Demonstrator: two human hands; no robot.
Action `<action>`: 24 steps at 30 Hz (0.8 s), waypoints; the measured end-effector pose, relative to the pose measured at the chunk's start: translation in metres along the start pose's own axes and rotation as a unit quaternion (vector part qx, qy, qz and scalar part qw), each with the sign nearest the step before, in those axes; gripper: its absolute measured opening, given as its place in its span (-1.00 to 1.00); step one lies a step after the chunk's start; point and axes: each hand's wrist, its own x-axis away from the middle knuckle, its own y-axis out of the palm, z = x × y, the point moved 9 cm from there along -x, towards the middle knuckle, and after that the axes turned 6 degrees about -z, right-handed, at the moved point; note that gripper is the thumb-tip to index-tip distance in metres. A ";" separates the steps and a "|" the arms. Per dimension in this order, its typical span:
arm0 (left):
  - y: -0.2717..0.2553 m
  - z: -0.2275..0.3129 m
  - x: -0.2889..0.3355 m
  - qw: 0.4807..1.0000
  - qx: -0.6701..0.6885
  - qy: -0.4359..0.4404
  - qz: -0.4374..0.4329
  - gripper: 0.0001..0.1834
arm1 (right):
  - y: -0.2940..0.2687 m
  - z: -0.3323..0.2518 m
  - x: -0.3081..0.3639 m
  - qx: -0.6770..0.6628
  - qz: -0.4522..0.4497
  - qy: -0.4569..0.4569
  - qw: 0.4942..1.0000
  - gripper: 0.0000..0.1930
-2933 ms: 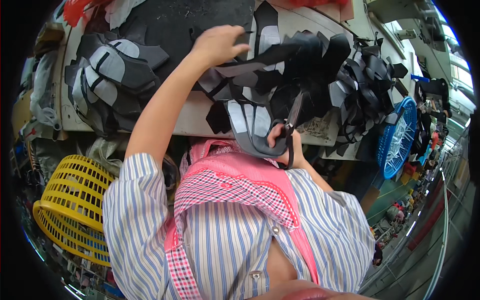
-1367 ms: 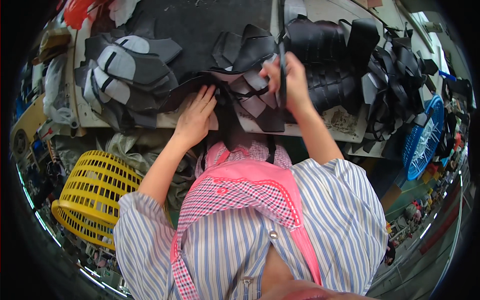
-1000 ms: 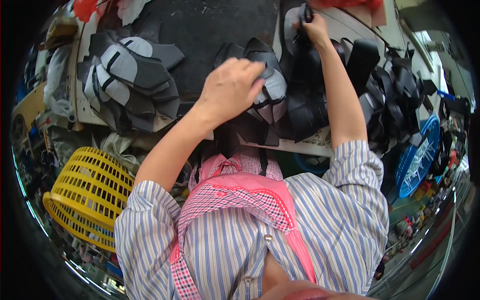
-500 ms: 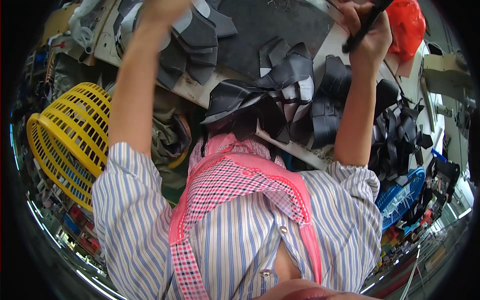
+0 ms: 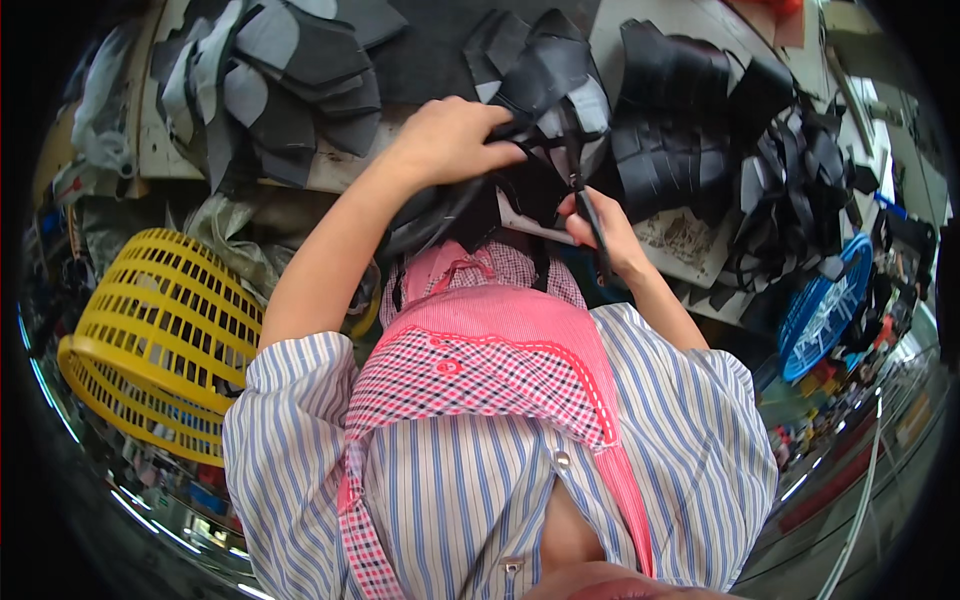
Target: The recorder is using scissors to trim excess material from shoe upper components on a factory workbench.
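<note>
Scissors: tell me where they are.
In the head view, the scissors are right of centre, in the right hand, pointing up at the black pieces.

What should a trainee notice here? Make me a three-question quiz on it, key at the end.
1. Multiple choice. Which of the two holds the scissors? A) left B) right C) neither

2. True or false: the left hand is inside the yellow basket.

3. Short answer: what lies in the blue basket on the person's right?

Key:
1. B, the right hand.
2. False: the left hand is at the black pieces, while the yellow basket is lower, at the person's left.
3. Thin white pieces.
</note>
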 end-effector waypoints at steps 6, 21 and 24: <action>-0.017 -0.015 0.004 0.988 0.005 0.042 0.148 -0.75 | -0.022 -0.005 0.010 0.259 0.053 0.050 0.963 -0.43; -0.026 0.010 0.030 0.957 -0.115 0.094 0.249 -0.82 | -0.035 -0.109 -0.034 0.586 -0.088 -0.027 0.805 -0.26; -0.030 0.005 0.029 0.954 -0.113 0.093 0.263 -0.81 | -0.034 -0.125 -0.045 0.623 -0.109 -0.033 0.774 -0.32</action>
